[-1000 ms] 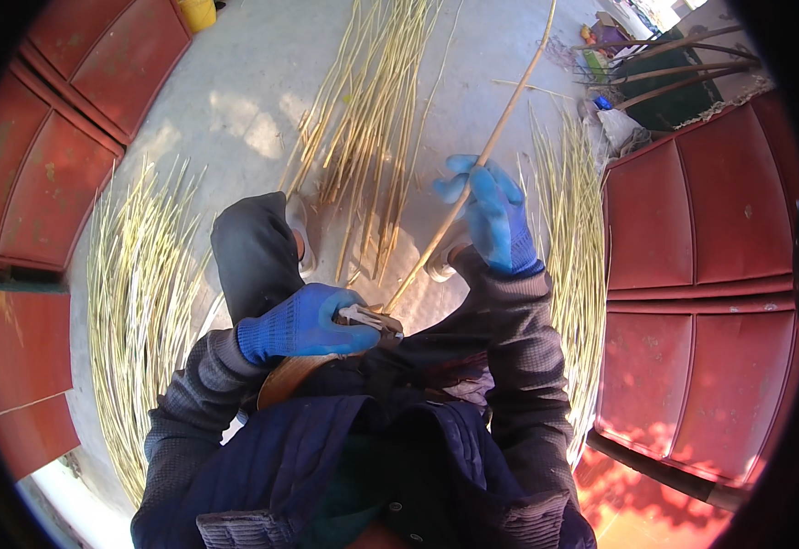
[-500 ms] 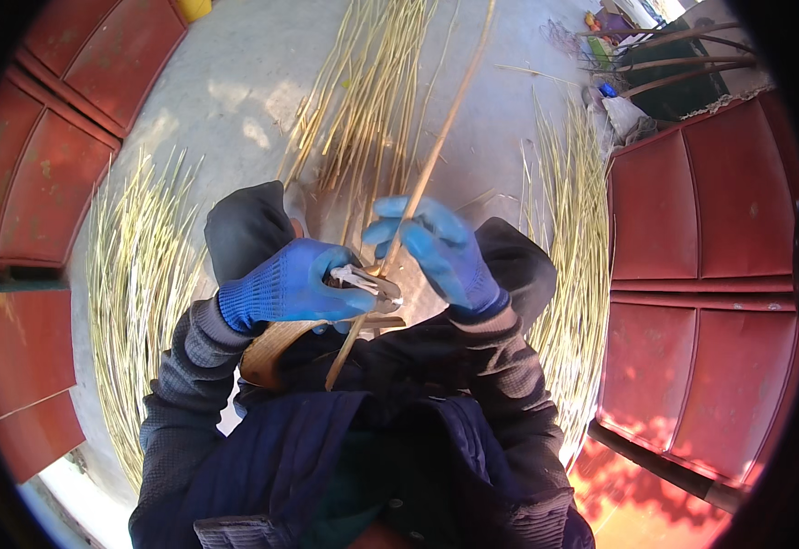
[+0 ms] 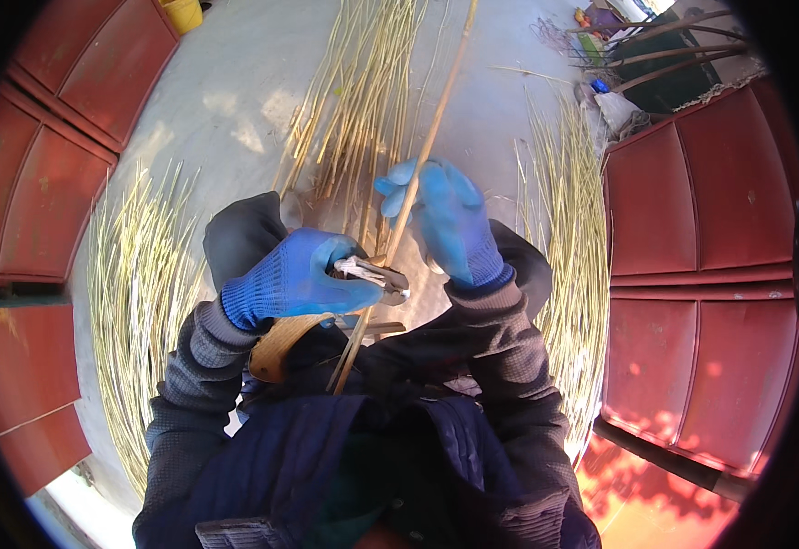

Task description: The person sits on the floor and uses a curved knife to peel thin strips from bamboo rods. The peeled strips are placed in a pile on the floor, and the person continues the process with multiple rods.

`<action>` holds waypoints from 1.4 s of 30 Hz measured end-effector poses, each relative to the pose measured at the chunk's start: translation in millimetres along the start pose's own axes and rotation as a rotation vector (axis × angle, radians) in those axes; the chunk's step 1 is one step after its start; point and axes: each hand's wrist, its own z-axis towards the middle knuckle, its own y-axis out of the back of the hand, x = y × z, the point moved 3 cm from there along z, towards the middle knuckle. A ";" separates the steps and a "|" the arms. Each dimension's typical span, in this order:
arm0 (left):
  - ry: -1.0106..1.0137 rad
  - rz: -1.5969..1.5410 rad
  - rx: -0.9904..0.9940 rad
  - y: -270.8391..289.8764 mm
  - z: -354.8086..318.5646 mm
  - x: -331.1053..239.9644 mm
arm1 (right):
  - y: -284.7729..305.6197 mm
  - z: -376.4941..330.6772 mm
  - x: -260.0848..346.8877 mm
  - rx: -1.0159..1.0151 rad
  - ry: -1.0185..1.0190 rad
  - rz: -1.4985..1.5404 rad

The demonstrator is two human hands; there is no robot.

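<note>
1. Pale grey floor (image 3: 235,55) spreads out between red panels on the left (image 3: 56,197) and red panels on the right (image 3: 738,201), with patches of sunlight on it.
2. Long yellowish stalks lie in three groups: a left bundle (image 3: 139,302), a right bundle (image 3: 568,274), and a middle bundle (image 3: 363,101) stretching away from the person. At the upper left is a yellow bucket (image 3: 182,14).
3. Blue gloves cover both hands. The left hand (image 3: 303,274) is closed firmly around a small tool (image 3: 360,268) with a pale, wrapped-looking grip; its dark metal head points to the right.
4. One long cane (image 3: 443,91) slants from the top of the view, past the right hand and the tool's head, down to the person's lap. Whether it passes behind the head or through it cannot be told.
5. The right hand (image 3: 450,220), above and right of the left one, has bent fingers against the cane; how tightly they grasp it cannot be told.
6. Just below the left hand, a tan curved piece (image 3: 280,348) lies near the dark vest (image 3: 271,439).
</note>
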 end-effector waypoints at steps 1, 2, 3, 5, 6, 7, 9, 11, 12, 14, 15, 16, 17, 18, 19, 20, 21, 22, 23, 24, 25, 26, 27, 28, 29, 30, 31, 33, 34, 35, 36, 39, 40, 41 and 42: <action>0.034 -0.048 -0.007 3.7 4.7 -2.8 | 0.0 3.3 9.6 0.027 0.011 0.025; 0.056 -0.030 -0.014 6.9 7.5 -6.1 | -1.5 3.4 20.7 0.025 0.021 0.014; 0.095 0.043 -0.031 9.3 9.4 -8.6 | -2.4 8.2 32.6 -0.040 0.040 0.114; 0.140 -0.087 0.002 5.6 11.3 -12.6 | -5.1 34.1 59.7 -0.087 0.107 0.319; 0.126 -0.073 -0.005 2.2 11.6 -14.3 | 0.9 50.1 72.6 -0.170 0.138 0.334; 0.113 -0.059 -0.008 -2.7 11.1 -14.7 | 6.9 64.4 84.0 -0.169 0.192 0.353; 0.022 -0.011 -0.095 -12.6 9.6 -13.8 | 15.4 77.5 89.3 -0.196 0.283 0.317; -0.138 0.149 -0.237 -19.7 6.7 -11.5 | 24.4 84.0 86.3 -0.222 0.425 0.208; -0.124 0.198 -0.271 -25.1 4.9 -8.0 | 26.8 84.8 81.9 -0.212 0.466 0.147; -0.033 0.248 -0.188 -39.2 -1.9 -2.3 | 39.4 86.2 77.1 -0.344 0.336 0.148; -0.029 0.283 -0.186 -44.2 -5.9 -2.7 | 38.1 84.3 76.2 -0.292 0.327 0.151; -0.023 0.191 -0.116 -49.8 -11.8 -4.2 | 41.7 81.5 80.0 -0.366 0.349 0.148; 0.111 0.273 0.038 -57.8 -14.7 -2.7 | 39.5 78.7 83.4 -0.351 0.375 0.147; 0.080 0.180 -0.049 -55.0 -16.7 -6.8 | 37.7 73.4 86.8 -0.426 0.424 0.143; 0.150 0.120 -0.055 -53.9 -18.2 -9.5 | 34.3 69.7 88.5 -0.379 0.380 0.174; -0.075 0.140 -0.136 -47.9 -12.9 -18.7 | 25.3 61.1 81.9 -0.430 0.345 0.199; -0.241 0.190 -0.190 -36.7 -1.0 -22.5 | 18.0 54.7 73.0 -0.519 0.279 0.230; -0.138 0.070 -0.223 -29.1 11.2 -21.0 | 6.9 50.7 62.4 -0.504 0.181 0.253; 0.093 -0.144 -0.252 -21.5 25.1 -15.4 | -0.5 48.7 59.9 -0.415 0.251 0.242; 0.085 -0.170 -0.256 -12.8 35.8 -18.7 | -0.9 47.5 61.8 -0.375 0.268 0.240; -0.031 -0.172 -0.292 -2.3 46.1 -26.1 | -4.5 48.3 62.3 -0.273 0.304 0.246; 0.020 -0.115 -0.269 6.7 51.9 -29.5 | -0.4 48.8 70.5 -0.225 0.372 0.184; -0.015 -0.056 -0.274 16.7 55.7 -35.6 | 6.1 46.6 74.2 -0.288 0.287 0.095; -0.039 0.003 -0.291 24.4 59.8 -42.1 | 12.1 46.5 80.5 -0.306 0.245 0.020; 0.002 -0.104 -0.288 28.7 63.8 -45.8 | 17.5 45.8 89.0 -0.298 0.244 -0.065; 0.056 -0.214 -0.288 31.1 68.4 -48.2 | 19.0 32.7 89.7 -0.350 0.285 -0.172; 0.108 -0.331 -0.288 32.6 73.1 -49.0 | 20.9 19.8 84.4 -0.441 0.207 -0.288; 0.110 -0.260 -0.347 35.7 89.1 -51.0 | 1.0 -17.9 53.4 -0.476 0.140 -0.353; 0.100 -0.245 -0.361 35.3 98.1 -50.7 | -8.7 -37.2 35.5 -0.433 0.101 -0.558; 0.092 -0.226 -0.369 34.1 107.4 -49.6 | -15.2 -43.0 20.9 -0.404 0.250 -0.599; 0.035 -0.140 -0.415 33.6 118.6 -50.7 | -8.3 -41.7 11.0 -0.446 0.270 -0.604; -0.007 -0.278 -0.465 32.5 146.9 -48.0 | 17.3 -34.7 5.5 -0.489 0.463 -1.002; -0.019 -0.488 -0.452 35.5 157.1 -45.8 | 28.8 -34.4 9.3 -0.512 0.470 -1.167; -0.128 -0.536 -0.545 47.2 167.2 -46.4 | 37.5 -40.6 14.3 -0.436 0.520 -1.259; -0.084 -0.577 -0.591 62.3 172.1 -40.2 | 43.2 -57.3 17.2 -0.384 0.489 -1.323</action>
